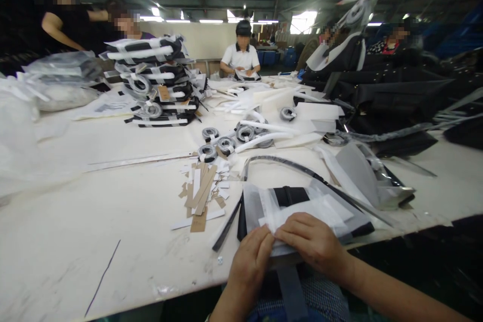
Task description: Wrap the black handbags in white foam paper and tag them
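A black bag lies at the table's front edge, partly covered by white translucent wrapping. Its long strap, sleeved in clear plastic, arches behind it. My left hand is closed on the near edge of the wrapping, thumb and fingers pressed together. Right beside it, my right hand pinches the same wrapping, fingers bent, the fingertips of both hands almost touching. The hands hide part of the wrapping and the bag's near side.
Cardboard strips and paper scraps lie left of the bag, with coiled straps behind them. A tall stack of wrapped bags stands back left. Black material piles up at right. Another person works across the table.
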`<action>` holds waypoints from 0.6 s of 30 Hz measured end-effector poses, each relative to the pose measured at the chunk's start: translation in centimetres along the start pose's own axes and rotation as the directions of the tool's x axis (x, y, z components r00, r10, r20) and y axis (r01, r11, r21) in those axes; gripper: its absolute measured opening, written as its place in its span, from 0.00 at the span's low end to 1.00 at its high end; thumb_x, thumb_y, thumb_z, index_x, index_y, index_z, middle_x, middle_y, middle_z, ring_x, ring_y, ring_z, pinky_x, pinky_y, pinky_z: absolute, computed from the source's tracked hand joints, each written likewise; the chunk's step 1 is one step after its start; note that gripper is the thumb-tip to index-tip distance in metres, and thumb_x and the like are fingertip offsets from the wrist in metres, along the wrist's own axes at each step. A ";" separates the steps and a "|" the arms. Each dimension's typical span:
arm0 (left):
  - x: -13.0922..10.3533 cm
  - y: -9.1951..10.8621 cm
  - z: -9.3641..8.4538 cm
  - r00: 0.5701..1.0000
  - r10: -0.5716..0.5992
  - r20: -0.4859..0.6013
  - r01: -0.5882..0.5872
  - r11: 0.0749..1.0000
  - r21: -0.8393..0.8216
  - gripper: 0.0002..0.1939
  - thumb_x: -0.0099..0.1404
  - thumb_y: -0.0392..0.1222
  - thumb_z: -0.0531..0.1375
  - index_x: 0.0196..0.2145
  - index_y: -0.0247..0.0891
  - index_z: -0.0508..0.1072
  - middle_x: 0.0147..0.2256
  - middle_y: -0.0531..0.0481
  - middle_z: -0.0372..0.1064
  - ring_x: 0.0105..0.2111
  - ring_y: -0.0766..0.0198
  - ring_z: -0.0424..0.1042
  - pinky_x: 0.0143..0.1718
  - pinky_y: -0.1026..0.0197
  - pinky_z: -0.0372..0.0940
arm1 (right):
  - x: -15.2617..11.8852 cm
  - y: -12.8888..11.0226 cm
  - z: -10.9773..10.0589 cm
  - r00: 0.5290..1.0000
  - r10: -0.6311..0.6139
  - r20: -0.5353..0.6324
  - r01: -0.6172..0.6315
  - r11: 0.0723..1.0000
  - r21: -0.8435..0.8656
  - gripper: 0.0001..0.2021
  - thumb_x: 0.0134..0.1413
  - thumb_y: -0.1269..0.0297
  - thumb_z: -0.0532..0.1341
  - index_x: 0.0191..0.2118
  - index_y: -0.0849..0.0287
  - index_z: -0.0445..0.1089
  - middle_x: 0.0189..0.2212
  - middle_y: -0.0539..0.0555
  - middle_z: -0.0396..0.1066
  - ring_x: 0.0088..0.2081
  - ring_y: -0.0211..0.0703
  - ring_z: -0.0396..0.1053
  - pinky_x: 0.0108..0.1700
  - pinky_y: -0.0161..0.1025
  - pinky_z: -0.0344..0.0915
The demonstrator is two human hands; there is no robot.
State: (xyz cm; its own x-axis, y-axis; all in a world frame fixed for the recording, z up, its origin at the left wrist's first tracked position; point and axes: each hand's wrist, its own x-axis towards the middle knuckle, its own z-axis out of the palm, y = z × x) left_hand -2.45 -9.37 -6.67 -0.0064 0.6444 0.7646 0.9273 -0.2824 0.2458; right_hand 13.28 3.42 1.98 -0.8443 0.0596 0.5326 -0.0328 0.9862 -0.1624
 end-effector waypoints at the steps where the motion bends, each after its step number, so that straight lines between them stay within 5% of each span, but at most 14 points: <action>1: -0.1 0.0 0.0 1.000 0.000 -0.004 0.000 1.000 -0.004 0.15 0.73 0.33 0.50 0.53 0.32 0.70 0.48 0.39 0.76 0.50 0.60 0.75 0.51 0.56 0.73 | -0.1 -0.1 0.0 1.000 -0.009 0.003 0.009 1.000 -0.017 0.10 0.69 0.70 0.55 0.46 0.65 0.73 0.35 0.57 0.75 0.37 0.46 0.69 0.40 0.45 0.68; 10: 0.5 0.5 -0.8 0.996 0.087 0.013 -0.088 0.994 0.060 0.21 0.74 0.30 0.50 0.61 0.34 0.67 0.58 0.43 0.69 0.63 0.55 0.62 0.57 0.54 0.69 | -0.6 -0.8 -0.7 0.998 -0.019 0.063 0.015 0.998 0.057 0.11 0.67 0.74 0.53 0.42 0.64 0.73 0.33 0.58 0.75 0.36 0.46 0.70 0.40 0.43 0.70; 15: 0.5 0.4 -0.8 0.992 0.115 0.051 -0.119 0.990 0.076 0.20 0.75 0.31 0.46 0.58 0.33 0.70 0.55 0.47 0.72 0.62 0.60 0.64 0.60 0.56 0.65 | 0.8 2.8 -1.4 0.971 0.214 0.107 -0.227 0.965 0.133 0.10 0.67 0.71 0.55 0.46 0.58 0.73 0.39 0.55 0.78 0.41 0.42 0.75 0.45 0.39 0.72; 18: 0.5 0.3 -0.7 0.990 0.134 0.049 -0.138 0.986 0.097 0.20 0.76 0.31 0.45 0.57 0.34 0.71 0.57 0.48 0.71 0.62 0.59 0.64 0.61 0.56 0.64 | 2.3 6.1 -0.7 0.936 0.304 0.178 -0.303 0.952 -0.038 0.15 0.67 0.68 0.55 0.55 0.61 0.71 0.52 0.61 0.75 0.55 0.52 0.71 0.58 0.52 0.67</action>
State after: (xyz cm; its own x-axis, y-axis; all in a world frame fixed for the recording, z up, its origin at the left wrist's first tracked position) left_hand -2.46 -9.68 -5.83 0.1362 0.6346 0.7608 0.9512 -0.2983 0.0785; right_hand 11.54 9.70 2.81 -0.8951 0.3286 0.3015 0.2445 0.9270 -0.2845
